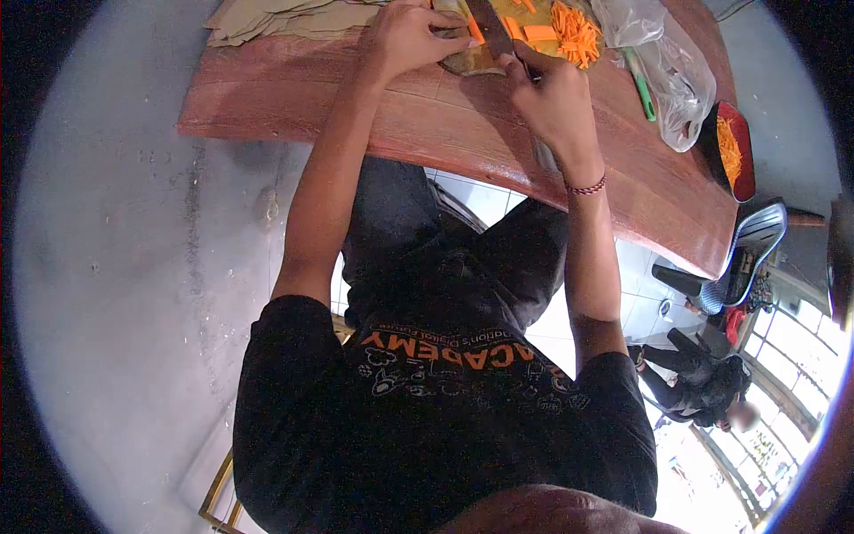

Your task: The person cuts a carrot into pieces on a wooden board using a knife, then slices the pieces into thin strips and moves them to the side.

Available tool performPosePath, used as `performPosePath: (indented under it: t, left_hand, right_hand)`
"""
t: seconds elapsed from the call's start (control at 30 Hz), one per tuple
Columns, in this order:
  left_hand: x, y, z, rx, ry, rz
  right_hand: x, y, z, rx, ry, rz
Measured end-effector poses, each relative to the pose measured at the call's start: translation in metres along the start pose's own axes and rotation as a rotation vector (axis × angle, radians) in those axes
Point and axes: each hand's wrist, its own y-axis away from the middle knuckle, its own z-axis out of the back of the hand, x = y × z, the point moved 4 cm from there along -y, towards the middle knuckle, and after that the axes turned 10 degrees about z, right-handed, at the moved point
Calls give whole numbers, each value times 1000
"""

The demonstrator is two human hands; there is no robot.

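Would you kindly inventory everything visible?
Table: one, reddish, top
Sheets: several, brown, table's left
Board: one, tan, top centre
Carrot pieces: several, orange, on board
Carrot strips: one heap, orange, board's right
Knife: one, dark, over board
Plastic: uncounted, transparent, table's right
Handle: one, green, beside plastic
Tray: one, red-black, table's right edge
Shreds: one heap, orange, in tray
Chairs: uncounted, dark, right
Other person: one, dark-clothed, right
Shirt: one, black, bottom
Left hand: one, at board
Right hand: one, holding knife

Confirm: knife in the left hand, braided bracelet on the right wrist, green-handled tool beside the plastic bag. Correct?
One slip: the knife is in the right hand, not the left hand, as the head view shows. The braided bracelet and the green-handled tool beside the plastic bag are as you say.
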Motion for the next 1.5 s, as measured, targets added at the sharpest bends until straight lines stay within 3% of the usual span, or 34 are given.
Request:
performPosePath:
  t: [1.1, 1.17, 1.27, 1.4, 1.47, 1.5]
  left_hand:
    - [5, -2, -3, 53, -78, 45]
    - [8, -3, -5, -57, -107, -50]
    - [-8, 2, -3, -69, -85, -119]
    - [-21, 4, -4, -91, -190, -65]
    - [-35, 6, -3, -182, -290, -276]
    - [-39, 6, -3, -180, -291, -280]
  right_hand:
    - [-1, -28, -23, 65, 177, 23]
    - [-8, -32, -25, 70, 201, 26]
    - [-17, -33, -16, 61, 219, -5]
    - [-21, -26, 0, -44, 205, 57]
    - [-26, -24, 6, -56, 51, -85]
    - [-27, -23, 7, -60, 51, -88]
